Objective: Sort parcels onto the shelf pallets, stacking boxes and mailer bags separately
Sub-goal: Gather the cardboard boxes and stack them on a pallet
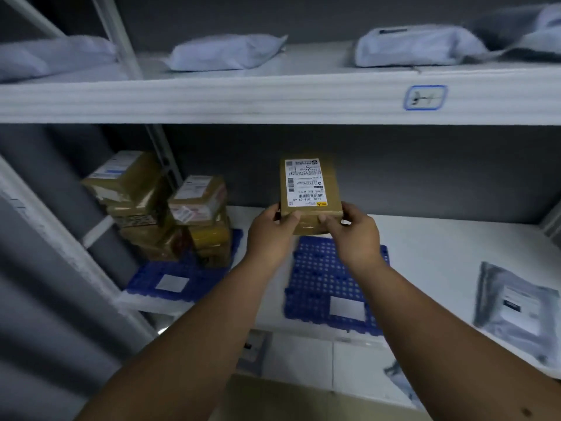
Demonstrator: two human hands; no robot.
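Small taped cardboard box point(309, 192), seemingly stiff and light, gripped at lower corners by left hand point(270, 229) and right hand point(352, 235)

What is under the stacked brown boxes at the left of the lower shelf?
The stacked boxes stand on a blue perforated pallet. Its front part shows, with a white label. The part of the pallet directly under the boxes is covered and cannot be seen.
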